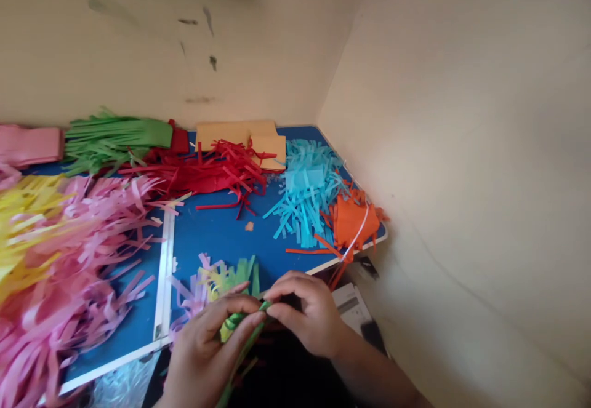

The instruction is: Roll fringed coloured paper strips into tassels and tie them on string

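Both hands are close together at the table's front edge. My left hand (215, 340) pinches a green fringed strip (252, 340) between thumb and fingers. My right hand (307, 312) is closed in a pinch at the upper end of the same green strip, its fingertips nearly touching those of my left hand. Just behind them lie green fringe (247, 272), some yellow fringe and lilac fringe (201, 285) on the blue table (207, 223). The lower part of the green strip hangs toward my lap.
Pink fringe (92, 260) and yellow fringe (23, 223) cover the left. Along the back lie green (120, 134) and red fringe (207, 171) and tan sheets (235, 131). Light blue (307, 186) and orange fringe (353, 220) lie right, near the wall (462, 149).
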`<state>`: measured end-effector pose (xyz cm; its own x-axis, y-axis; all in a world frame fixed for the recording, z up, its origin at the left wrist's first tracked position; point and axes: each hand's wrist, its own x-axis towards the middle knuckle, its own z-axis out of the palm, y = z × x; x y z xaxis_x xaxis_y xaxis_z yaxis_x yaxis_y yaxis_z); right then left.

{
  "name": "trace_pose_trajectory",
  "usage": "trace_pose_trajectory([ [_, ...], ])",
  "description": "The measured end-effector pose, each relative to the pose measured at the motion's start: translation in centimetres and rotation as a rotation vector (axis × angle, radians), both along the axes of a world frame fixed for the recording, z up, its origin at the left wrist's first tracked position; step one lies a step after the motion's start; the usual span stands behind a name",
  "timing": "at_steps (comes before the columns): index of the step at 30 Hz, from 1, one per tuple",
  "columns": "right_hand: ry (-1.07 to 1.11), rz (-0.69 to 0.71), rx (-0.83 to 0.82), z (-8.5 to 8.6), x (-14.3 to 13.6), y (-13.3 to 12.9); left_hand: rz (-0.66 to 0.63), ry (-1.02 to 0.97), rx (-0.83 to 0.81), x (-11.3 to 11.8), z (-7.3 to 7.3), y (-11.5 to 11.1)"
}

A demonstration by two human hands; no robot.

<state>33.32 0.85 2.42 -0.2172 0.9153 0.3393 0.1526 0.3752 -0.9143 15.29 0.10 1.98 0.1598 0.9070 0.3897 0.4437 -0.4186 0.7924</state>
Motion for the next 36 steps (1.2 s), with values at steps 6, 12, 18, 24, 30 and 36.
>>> trace_pose_trajectory([
  [6,0.106,-0.074,-0.09,-0.7,-0.6,-0.2,0.123,-0.142,-0.131,0.1,-0.6,-0.5],
  [12,0.123,-0.076,-0.13,-0.6,-1.3,-0.2,0.158,-0.513,-0.638,0.3,-1.1,-0.3],
  [18,0.125,-0.104,-0.189,-0.8,-1.6,0.0,0.213,-0.623,-0.743,0.5,-2.1,-0.1],
  [24,0.107,-0.076,-0.216,-0.9,-1.4,0.4,0.134,-0.372,-0.53,-0.2,-2.3,0.0],
  [30,0.017,-0.152,0.023,-1.5,-1.6,0.2,0.058,-0.044,-0.055,-0.1,-1.3,0.2],
  [36,-0.054,-0.289,0.288,-2.4,-1.6,-0.4,0.043,-0.068,0.054,0.5,-1.3,-0.1],
])
